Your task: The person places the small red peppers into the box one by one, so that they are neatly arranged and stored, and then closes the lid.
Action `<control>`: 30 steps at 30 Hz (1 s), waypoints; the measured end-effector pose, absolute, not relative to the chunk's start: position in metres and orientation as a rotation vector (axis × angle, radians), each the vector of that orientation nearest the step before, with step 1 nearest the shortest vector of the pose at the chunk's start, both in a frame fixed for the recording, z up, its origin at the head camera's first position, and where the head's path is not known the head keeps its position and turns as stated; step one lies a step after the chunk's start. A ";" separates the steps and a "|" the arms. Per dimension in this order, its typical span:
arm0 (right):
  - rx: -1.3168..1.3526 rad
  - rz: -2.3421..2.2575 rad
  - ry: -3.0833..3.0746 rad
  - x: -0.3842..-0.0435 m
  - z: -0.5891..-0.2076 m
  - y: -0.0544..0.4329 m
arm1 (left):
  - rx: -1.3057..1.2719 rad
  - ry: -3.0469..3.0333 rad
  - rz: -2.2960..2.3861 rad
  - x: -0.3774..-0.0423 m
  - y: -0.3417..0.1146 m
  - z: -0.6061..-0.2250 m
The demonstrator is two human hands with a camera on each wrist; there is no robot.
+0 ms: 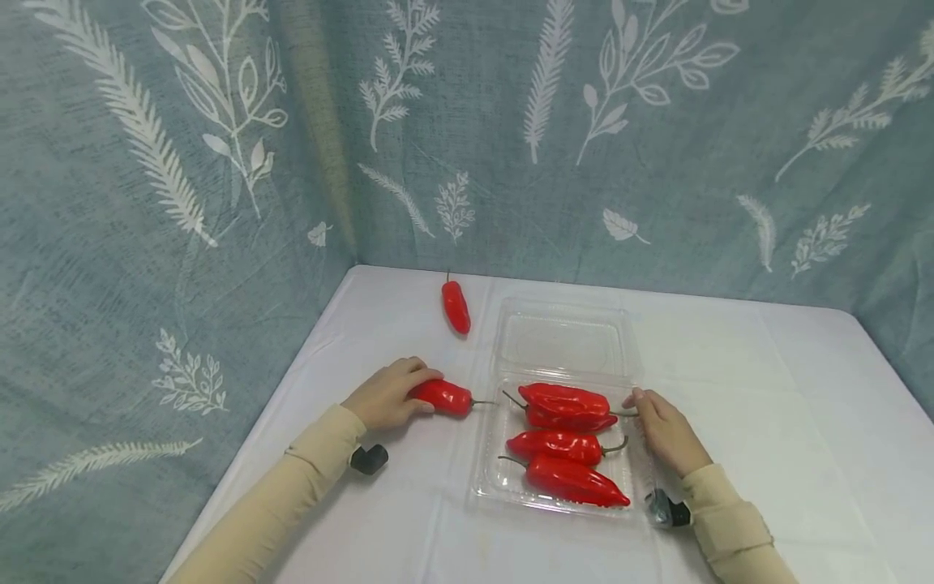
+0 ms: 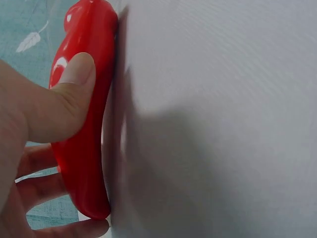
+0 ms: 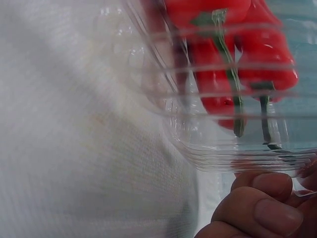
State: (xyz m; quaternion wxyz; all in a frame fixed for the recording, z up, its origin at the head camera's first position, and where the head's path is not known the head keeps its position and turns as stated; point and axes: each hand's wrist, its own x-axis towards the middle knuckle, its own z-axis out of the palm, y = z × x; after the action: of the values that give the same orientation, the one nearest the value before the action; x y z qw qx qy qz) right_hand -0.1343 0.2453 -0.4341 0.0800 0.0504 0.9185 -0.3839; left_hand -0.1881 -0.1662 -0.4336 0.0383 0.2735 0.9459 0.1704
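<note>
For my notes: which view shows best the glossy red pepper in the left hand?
The left wrist view: the glossy red pepper appears largest, thumb partly covering it. Head view shows it smaller, with its stem; right wrist, not discernibly.

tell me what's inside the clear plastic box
Four red peppers show inside the box. The two farthest back overlap, so one is partly hidden by the other. Whatever lies directly beneath the peppers is covered and cannot be seen.

The left arm (image 1: 280,495) is slanting forward and inward; the left hand (image 1: 392,396) is gripping, thumb (image 2: 74,96) pressing opposite curving fingers (image 2: 44,188). The right arm (image 1: 737,523) is angling inward; the right hand (image 1: 667,430) is bending its fingers, though its thumb is hard to make out.
</note>
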 end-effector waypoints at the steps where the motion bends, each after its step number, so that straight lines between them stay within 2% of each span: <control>1: 0.153 -1.150 2.744 -0.134 -0.434 0.245 | 0.830 2.906 0.525 -0.188 -0.166 -0.434; 12: 0.156 -1.151 2.743 -0.133 -0.432 0.245 | 0.732 2.955 0.601 -0.187 -0.171 -0.426; 30: 0.140 -1.143 2.750 -0.133 -0.433 0.245 | 0.715 3.045 0.716 -0.190 -0.163 -0.402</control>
State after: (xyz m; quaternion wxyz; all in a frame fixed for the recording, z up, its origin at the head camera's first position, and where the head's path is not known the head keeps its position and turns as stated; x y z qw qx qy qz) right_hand -0.1335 0.2452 -0.4329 0.0802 0.0469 0.9194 -0.3822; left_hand -0.1905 -0.1630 -0.4017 -0.0337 0.2228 0.9484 0.2230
